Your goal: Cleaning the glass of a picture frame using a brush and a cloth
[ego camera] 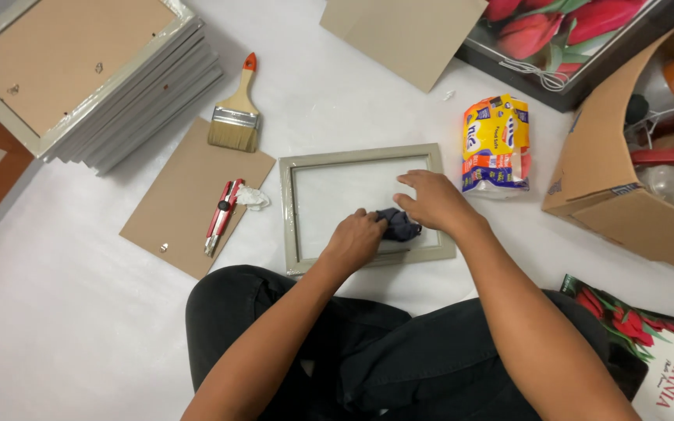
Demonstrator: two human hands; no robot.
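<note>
I see a white sheet-covered floor (64, 312) crowded along its edges: stacked grey frames (103, 86) at upper left, an open cardboard box (610, 187) at right. Bare floor lies lower left. Centre, my left hand (356, 238) is clenched on a dark crumpled cloth (399, 224) inside the grey rectangular picture frame (290, 210); my right hand (431, 201) presses flat, fingers spread, beside it.

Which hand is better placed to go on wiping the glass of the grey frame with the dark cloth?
Left, probably. The left hand is closed on the dark cloth over the glass, while the right hand lies flat, fingers spread, on the grey frame, steadying it.
</note>
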